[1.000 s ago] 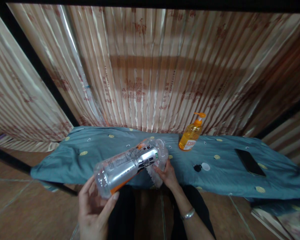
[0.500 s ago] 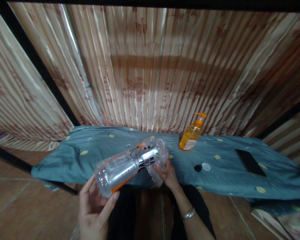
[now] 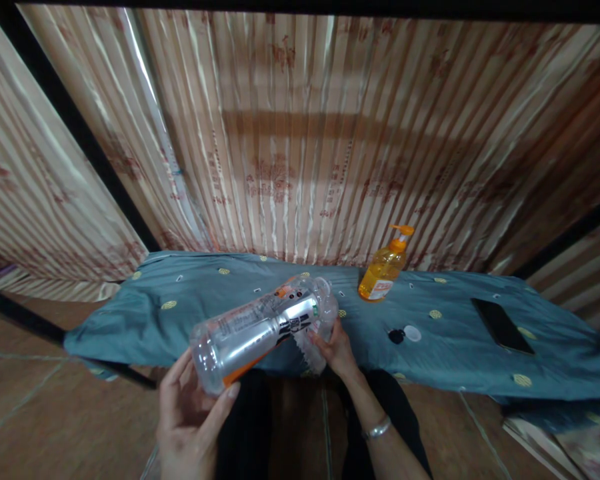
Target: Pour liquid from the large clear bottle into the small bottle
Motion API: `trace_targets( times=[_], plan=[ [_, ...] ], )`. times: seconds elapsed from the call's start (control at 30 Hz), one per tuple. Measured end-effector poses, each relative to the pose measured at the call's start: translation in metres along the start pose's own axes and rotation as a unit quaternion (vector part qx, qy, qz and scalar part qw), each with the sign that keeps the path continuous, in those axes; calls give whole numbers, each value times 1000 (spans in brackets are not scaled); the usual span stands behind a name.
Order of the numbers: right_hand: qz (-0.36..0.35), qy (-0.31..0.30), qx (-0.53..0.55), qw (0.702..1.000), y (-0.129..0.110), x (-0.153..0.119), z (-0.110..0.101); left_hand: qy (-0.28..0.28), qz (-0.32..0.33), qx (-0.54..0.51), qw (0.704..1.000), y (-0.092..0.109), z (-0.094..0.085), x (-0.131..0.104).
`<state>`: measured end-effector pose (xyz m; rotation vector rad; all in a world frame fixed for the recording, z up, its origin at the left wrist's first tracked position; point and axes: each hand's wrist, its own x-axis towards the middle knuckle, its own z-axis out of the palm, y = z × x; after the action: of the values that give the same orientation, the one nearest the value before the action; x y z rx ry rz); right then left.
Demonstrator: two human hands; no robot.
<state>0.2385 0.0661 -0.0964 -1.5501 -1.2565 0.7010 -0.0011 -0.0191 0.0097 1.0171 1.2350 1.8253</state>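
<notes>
Plastic bottle (image 3: 253, 340) seems light, squeezable, best held mid-body; left fingers (image 3: 226, 400) grip its base, right fingers (image 3: 324, 345) a jagged piece (image 3: 309, 355).

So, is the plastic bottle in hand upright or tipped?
Tipped: the plastic bottle slants across the view, one end at the left hand, the other beside the right hand.
</notes>
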Motion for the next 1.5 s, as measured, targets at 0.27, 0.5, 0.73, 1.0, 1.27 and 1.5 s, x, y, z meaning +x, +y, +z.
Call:
trace_targets(
  times=[0.27,0.5,0.73,1.0,1.27,1.5],
  plan=[
    [-11,-4,10,1000,2,0,1,10,3,17,1000,2,0,-1],
    [0,-5,0,1000,6,1,2,12,-10,11,1000,4,1,-1],
    [6,-10,-1,1000,2,0,1,14,6,23,1000,4,3,0],
    [16,-8,-13,1000,-2,-1,1,19,-17,33,999,8,2,-1],
    [5,-9,-6,1000,0,-1,1,10,-3,24,1000,9,6,0],
    [10,-7,-3,1000,2,-1,1,14,-6,8,1000,5,2,0]
  ],
)
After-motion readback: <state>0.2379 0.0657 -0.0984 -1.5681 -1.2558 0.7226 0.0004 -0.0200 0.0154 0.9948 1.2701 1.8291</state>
